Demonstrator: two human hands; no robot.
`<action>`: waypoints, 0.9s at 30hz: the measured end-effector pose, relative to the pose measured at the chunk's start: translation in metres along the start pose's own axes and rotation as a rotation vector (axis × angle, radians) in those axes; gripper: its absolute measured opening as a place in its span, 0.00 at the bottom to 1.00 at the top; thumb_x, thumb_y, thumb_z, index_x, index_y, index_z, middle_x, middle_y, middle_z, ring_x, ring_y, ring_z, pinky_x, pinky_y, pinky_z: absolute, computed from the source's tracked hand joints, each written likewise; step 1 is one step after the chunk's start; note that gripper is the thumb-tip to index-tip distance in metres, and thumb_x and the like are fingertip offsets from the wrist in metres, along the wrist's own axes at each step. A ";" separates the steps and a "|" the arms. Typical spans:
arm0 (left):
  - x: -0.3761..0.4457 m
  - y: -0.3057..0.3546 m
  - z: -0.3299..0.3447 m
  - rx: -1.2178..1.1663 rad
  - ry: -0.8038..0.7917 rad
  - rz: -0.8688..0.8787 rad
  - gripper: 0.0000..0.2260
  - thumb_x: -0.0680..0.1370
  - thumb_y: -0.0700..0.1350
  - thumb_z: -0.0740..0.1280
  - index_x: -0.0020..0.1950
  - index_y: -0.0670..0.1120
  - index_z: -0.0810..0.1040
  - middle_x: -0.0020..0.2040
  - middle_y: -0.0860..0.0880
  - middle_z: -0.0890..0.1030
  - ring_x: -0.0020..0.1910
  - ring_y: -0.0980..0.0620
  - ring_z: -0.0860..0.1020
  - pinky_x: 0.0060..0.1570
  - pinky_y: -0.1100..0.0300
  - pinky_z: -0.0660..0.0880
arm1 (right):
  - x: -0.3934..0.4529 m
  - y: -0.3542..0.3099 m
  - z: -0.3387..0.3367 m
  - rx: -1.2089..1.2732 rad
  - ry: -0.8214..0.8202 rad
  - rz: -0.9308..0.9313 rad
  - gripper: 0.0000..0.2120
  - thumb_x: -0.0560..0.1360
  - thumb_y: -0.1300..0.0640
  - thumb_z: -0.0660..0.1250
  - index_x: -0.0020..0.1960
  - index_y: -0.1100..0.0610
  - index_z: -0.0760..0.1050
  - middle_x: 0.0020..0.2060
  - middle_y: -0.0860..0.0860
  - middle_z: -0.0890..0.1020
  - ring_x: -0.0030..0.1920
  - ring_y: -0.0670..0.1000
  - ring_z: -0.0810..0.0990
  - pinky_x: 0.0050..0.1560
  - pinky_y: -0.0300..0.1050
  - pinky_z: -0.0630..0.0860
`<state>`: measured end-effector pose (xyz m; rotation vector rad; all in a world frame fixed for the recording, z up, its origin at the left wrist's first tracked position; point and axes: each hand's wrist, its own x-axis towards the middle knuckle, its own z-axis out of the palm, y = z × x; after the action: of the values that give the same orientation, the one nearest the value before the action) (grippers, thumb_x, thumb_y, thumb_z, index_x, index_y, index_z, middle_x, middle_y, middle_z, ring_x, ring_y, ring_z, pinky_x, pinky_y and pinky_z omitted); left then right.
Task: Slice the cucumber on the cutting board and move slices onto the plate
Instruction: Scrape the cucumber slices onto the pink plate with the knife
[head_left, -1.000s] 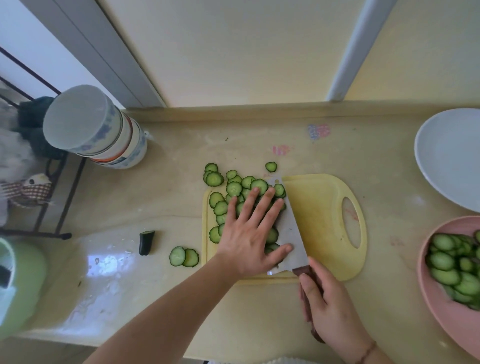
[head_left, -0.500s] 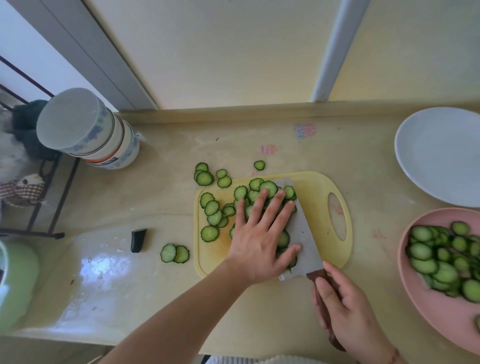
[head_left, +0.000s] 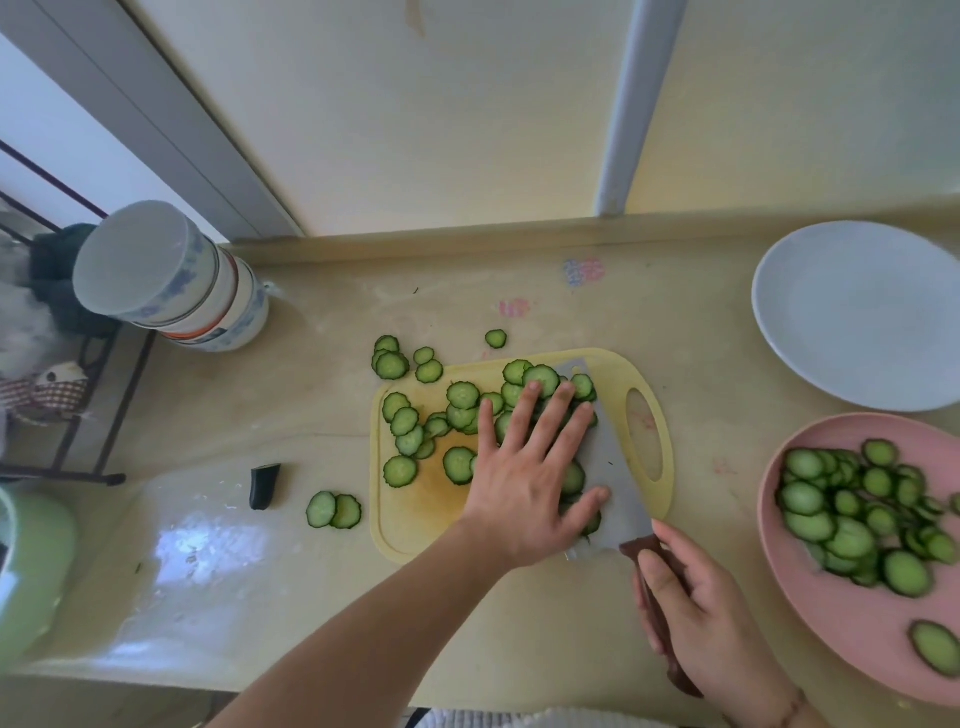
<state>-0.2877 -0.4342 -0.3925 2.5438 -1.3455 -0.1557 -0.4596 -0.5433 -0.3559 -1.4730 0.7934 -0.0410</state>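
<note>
Slices (head_left: 462, 395) on board (head_left: 415, 535), plates (head_left: 852, 613) right

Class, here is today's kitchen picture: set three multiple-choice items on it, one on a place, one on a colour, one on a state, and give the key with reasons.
1. Where does the dark cucumber end piece lie?
A. on the counter left of the cutting board
B. on the white plate
C. in the pink plate

2. What colour is the plate that holds cucumber slices?
A. white
B. pink
C. yellow

3. How is the left hand placed?
A. curled round the knife handle
B. lifted clear of the board
C. flat, fingers straight, on slices beside the knife blade

Key: 1 A, it sits on bare counter left of the cutting board. 2 B, the slices lie in the pink plate; the white plate holds none. 3 C, its fingers are spread over the slices, while the right hand grips the handle.
</note>
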 end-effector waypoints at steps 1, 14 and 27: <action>0.000 0.000 0.001 0.003 -0.008 -0.009 0.34 0.80 0.67 0.55 0.82 0.51 0.58 0.83 0.50 0.56 0.82 0.43 0.50 0.74 0.27 0.50 | 0.001 0.001 -0.001 -0.011 -0.009 0.007 0.14 0.81 0.63 0.59 0.50 0.45 0.76 0.28 0.54 0.76 0.22 0.53 0.67 0.24 0.43 0.67; 0.005 0.014 0.004 0.010 -0.002 -0.026 0.34 0.80 0.67 0.55 0.82 0.51 0.58 0.83 0.50 0.55 0.83 0.44 0.49 0.75 0.29 0.49 | 0.005 0.011 -0.020 0.011 -0.047 0.020 0.12 0.82 0.61 0.59 0.55 0.44 0.74 0.28 0.53 0.76 0.22 0.52 0.67 0.23 0.41 0.66; 0.013 0.031 -0.005 0.031 0.015 -0.053 0.34 0.80 0.67 0.53 0.82 0.51 0.58 0.83 0.51 0.54 0.83 0.45 0.47 0.75 0.29 0.48 | 0.009 0.014 -0.041 -0.040 -0.089 -0.013 0.15 0.81 0.55 0.60 0.66 0.42 0.70 0.31 0.53 0.78 0.22 0.53 0.70 0.24 0.42 0.68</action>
<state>-0.3042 -0.4602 -0.3788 2.6024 -1.2860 -0.1258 -0.4792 -0.5807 -0.3685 -1.5072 0.7164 0.0306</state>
